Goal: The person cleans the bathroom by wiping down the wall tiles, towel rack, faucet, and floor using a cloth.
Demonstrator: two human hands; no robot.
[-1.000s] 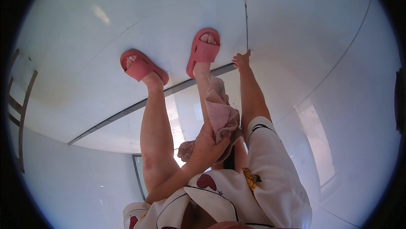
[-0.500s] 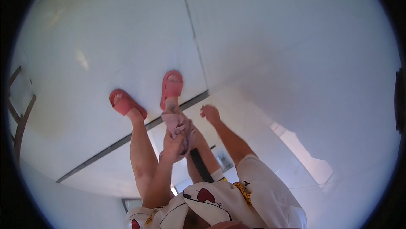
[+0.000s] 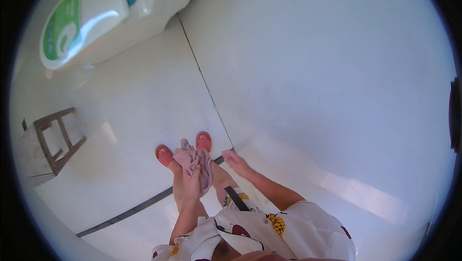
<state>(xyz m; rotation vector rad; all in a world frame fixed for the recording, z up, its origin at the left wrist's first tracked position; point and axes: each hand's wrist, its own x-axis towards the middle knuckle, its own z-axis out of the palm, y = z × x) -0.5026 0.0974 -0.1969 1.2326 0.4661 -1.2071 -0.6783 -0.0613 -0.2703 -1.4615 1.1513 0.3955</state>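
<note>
A crumpled dusty-pink cloth (image 3: 185, 159) is bunched in my left hand (image 3: 193, 180), whose fingers and thumb close around it. Loose folds hang past the grip, in front of my lower legs and close to my red slippers (image 3: 204, 141). To the right of the cloth, and apart from it, my right hand (image 3: 237, 163) is held out in the air with fingers loosely extended. Nothing shows in that hand, though its fingertips are slightly blurred.
A glossy white appliance (image 3: 144, 34) with a green label and teal parts stands at the upper left. Below it, near the left rim, is a brown-framed stool (image 3: 61, 138). A dark strip (image 3: 139, 209) crosses the pale floor (image 3: 313, 92) by my feet.
My view has swung up and forward, so the white appliance and more of the stool now show. My left hand still grips the cloth; my right hand's fingers look less curled.
</note>
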